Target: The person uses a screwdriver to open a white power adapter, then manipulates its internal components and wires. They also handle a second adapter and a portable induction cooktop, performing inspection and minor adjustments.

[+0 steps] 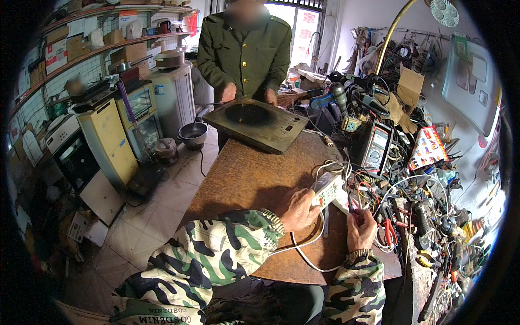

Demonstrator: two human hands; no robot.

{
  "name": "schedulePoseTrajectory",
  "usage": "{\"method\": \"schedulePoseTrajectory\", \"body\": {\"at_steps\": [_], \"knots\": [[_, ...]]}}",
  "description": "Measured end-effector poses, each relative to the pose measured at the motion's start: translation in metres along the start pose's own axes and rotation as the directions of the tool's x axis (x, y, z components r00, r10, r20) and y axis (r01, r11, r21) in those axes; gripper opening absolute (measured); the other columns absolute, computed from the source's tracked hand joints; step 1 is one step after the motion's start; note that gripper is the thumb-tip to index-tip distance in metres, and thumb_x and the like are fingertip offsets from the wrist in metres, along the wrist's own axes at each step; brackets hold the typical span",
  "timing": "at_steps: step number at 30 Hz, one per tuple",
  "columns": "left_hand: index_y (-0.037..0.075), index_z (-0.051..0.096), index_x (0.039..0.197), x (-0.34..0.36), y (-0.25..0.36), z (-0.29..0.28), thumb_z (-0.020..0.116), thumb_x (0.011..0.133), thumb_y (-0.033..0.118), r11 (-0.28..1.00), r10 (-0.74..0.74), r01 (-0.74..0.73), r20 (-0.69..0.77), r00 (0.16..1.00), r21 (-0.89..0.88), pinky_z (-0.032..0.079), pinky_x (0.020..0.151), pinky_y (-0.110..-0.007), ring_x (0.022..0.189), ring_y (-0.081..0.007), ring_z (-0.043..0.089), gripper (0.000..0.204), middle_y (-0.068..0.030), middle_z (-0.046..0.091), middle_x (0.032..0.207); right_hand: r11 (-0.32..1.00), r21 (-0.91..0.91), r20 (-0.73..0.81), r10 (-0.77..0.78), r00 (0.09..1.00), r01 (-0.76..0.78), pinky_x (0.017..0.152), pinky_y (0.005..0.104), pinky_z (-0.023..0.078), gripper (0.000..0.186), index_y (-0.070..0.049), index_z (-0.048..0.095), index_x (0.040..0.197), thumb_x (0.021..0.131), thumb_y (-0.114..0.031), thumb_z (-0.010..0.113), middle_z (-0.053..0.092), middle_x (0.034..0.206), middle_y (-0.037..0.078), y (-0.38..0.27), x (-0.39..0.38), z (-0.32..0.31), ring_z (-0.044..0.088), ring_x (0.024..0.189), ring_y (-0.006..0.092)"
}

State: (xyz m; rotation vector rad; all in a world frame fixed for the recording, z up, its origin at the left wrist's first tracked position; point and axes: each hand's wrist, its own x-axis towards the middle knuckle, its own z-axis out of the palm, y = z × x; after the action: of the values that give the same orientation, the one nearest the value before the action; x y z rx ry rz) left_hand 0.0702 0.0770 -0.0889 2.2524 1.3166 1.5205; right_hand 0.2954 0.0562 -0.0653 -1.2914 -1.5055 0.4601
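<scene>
My left hand (298, 210) is closed on the near end of a white power strip (328, 190), holding it over the brown table. From near that hand, a white cord (299, 250) loops down across the tabletop. My right hand (362, 229) is closed with its fingers pinched round a slim dark rod (351, 203) just right of the strip; its exact kind is too small to tell. Across the table, a person in a green coat (246, 51) has both hands at a flat, dark, stained induction cooktop (265, 129), tilted over the far table edge.
A multimeter (375, 149) stands among piled wires and tools at the right. Red-handled pliers (389, 232) lie by my right hand. The wooden table (233, 184) ends at the left above a tiled floor. Appliances, including a yellow cabinet (110, 142), and a dark pot (193, 134) stand beyond.
</scene>
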Motion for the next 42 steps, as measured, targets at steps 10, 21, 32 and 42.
{"method": "schedulePoseTrajectory", "body": {"at_steps": [10, 21, 32, 42], "knots": [[0.000, 0.051, 0.088, 0.000, 0.005, -0.007, 0.071, 0.084, 0.020, 0.999, -0.031, 0.029, 0.030, 0.999, 0.037, 0.044, 0.070, -0.051, 0.079, -0.0438, 0.058, 0.029, -0.0231, 0.058, 0.084, 0.998, -0.047, -0.001, 0.030, 1.000, -0.030, 0.074, 0.0328, 0.054, 0.026, 0.006, 0.067, 0.103, 0.084, -0.011, 0.073, 0.072, 0.086, 0.016, -0.014, -0.002, 0.000, 0.069, 0.077, 0.0205], [-0.001, 0.050, 0.089, 0.002, 0.006, -0.007, 0.071, 0.083, 0.018, 1.000, -0.003, 0.003, 0.018, 1.000, -0.015, 0.044, 0.069, -0.052, 0.080, -0.0442, 0.059, 0.029, -0.0239, 0.059, 0.085, 0.999, 0.016, 0.013, 0.033, 0.999, -0.033, 0.073, 0.0337, 0.054, 0.025, 0.006, 0.067, 0.101, 0.083, -0.011, 0.073, 0.071, 0.083, 0.016, 0.001, 0.000, 0.002, 0.069, 0.076, 0.0219], [-0.003, 0.053, 0.092, 0.002, 0.001, -0.003, 0.071, 0.083, 0.022, 0.994, -0.063, 0.056, 0.082, 0.995, 0.091, 0.047, 0.071, -0.053, 0.082, -0.0447, 0.061, 0.032, -0.0259, 0.062, 0.090, 1.000, 0.000, 0.007, 0.014, 1.000, -0.014, 0.071, 0.0346, 0.053, 0.025, 0.006, 0.067, 0.099, 0.084, -0.013, 0.073, 0.071, 0.081, 0.016, 0.005, 0.000, 0.002, 0.068, 0.074, 0.0217], [0.000, 0.050, 0.087, 0.004, 0.008, -0.010, 0.071, 0.085, 0.023, 0.995, -0.091, 0.086, 0.112, 0.989, 0.056, 0.043, 0.073, -0.052, 0.084, -0.0442, 0.057, 0.032, -0.0229, 0.058, 0.085, 0.999, -0.022, 0.004, -0.035, 0.999, 0.035, 0.069, 0.0343, 0.052, 0.024, 0.006, 0.066, 0.098, 0.085, -0.013, 0.072, 0.071, 0.080, 0.015, -0.002, 0.000, 0.002, 0.066, 0.072, 0.0206]]}}
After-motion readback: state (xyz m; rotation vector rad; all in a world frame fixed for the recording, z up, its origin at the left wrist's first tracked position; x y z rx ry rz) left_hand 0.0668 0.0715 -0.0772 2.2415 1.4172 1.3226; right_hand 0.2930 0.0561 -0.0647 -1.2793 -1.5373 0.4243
